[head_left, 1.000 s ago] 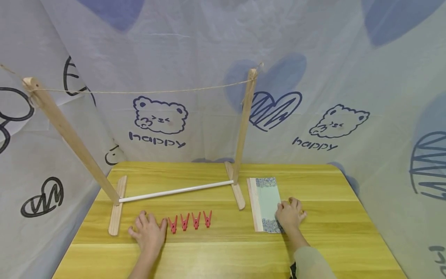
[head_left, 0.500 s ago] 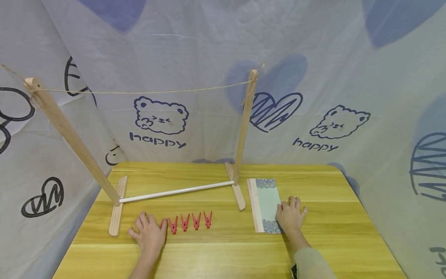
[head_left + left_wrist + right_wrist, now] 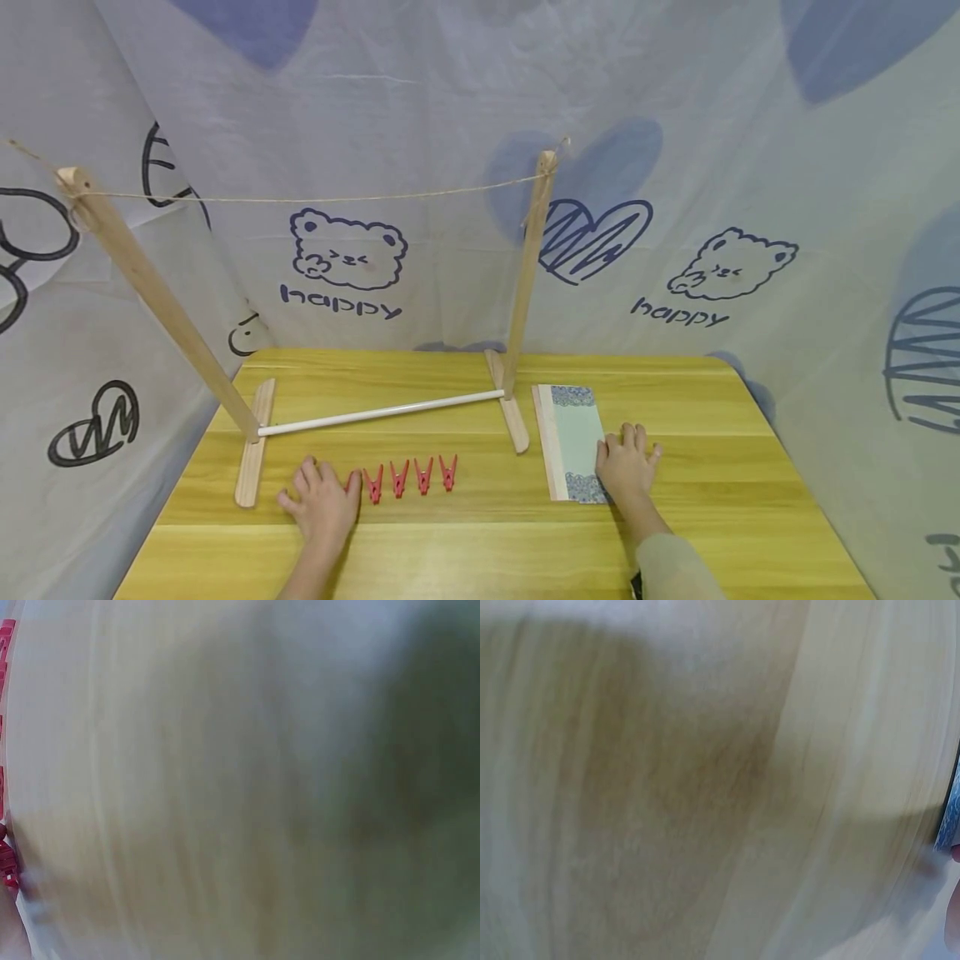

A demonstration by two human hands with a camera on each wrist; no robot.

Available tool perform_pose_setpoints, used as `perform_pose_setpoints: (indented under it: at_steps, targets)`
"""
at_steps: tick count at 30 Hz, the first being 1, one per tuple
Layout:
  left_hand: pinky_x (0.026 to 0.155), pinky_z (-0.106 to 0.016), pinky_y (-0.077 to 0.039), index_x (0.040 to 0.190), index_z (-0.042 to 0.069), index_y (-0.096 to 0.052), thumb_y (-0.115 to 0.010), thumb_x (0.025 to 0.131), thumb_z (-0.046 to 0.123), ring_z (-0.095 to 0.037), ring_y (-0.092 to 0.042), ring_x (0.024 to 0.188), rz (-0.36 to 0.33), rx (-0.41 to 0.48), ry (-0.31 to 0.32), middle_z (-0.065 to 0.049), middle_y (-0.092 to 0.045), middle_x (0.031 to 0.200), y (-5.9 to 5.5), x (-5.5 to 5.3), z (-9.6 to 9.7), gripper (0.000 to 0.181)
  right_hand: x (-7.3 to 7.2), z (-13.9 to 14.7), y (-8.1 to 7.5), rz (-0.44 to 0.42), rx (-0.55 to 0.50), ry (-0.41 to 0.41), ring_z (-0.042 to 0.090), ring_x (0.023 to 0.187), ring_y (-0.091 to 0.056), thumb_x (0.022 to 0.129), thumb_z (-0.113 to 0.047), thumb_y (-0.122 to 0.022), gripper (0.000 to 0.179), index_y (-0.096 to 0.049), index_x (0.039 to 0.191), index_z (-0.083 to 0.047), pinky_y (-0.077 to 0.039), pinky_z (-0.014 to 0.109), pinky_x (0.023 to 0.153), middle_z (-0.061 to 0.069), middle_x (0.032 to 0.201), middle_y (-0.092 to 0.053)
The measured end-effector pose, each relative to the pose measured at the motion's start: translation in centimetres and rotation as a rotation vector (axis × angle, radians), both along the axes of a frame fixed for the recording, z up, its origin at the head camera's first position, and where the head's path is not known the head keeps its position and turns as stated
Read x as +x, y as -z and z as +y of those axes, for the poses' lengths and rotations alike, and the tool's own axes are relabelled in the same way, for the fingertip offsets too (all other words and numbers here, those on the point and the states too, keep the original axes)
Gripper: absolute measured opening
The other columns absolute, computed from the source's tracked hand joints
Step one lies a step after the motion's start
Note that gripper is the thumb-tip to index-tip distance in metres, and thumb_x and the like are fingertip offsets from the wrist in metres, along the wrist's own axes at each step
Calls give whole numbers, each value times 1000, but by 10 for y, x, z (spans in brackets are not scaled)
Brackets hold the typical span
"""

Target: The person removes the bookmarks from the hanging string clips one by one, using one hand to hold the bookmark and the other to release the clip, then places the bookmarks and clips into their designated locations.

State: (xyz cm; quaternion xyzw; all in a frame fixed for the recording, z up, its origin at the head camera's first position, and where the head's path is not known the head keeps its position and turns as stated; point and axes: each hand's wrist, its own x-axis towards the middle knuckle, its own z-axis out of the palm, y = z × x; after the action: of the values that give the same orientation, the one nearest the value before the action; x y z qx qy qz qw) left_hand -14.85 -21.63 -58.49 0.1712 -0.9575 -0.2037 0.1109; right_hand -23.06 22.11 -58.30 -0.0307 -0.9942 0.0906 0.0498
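Note:
My left hand (image 3: 324,504) rests on the table, fingers loosely spread, beside a row of several red clothespins (image 3: 398,480). A further red clothespin (image 3: 7,862) shows right at its thumb in the left wrist view, mostly covered by the hand from the head view. My right hand (image 3: 628,468) lies with relaxed fingers at the right edge of a flat stack of papers or cards (image 3: 576,442), its thumb right at that edge. The top sheet is pale green with blue lace-patterned ends, and pinkish-white strips show along the left side.
Behind the clothespins stands a wooden frame with a left post (image 3: 161,308), a right post (image 3: 528,275) and a white rod (image 3: 382,412) low between them. Twine (image 3: 322,200) spans the post tops. The wood-grain table (image 3: 465,558) backs onto a printed cloth (image 3: 450,100).
Both hands stay in place, and the clothespins and papers lie as before. Only the head view has shifted very slightly.

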Motion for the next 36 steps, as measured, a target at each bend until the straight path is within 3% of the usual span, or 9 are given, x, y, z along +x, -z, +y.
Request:
perform_pose_setpoints:
  at_steps: [11,21,36]
  targets:
    - [91,-67,-4,105,-18,-46,-52,87,37,-48,-19,118,-34,-5,11,-34,-26,127,0,0,0,58,-1,3,2,-1,-3,-9,39,131,-16,94,-33,-41,38,-58,115,-5,-8,64,98,22,136,-32]
    - [91,-66,-5,106,-18,-45,-52,87,39,-47,-21,117,-26,-31,14,-34,-28,126,1,-1,-1,60,0,4,1,-4,-26,0,39,130,-16,95,-32,-40,39,-58,114,-4,-7,63,98,22,136,-32]
    - [91,-67,-7,109,-14,-45,-48,88,38,-47,-23,116,-24,-41,39,-33,-30,125,-13,2,-3,56,3,7,-16,80,-70,-10,40,121,-33,94,-34,-41,41,-56,112,0,-18,63,94,24,127,-44]
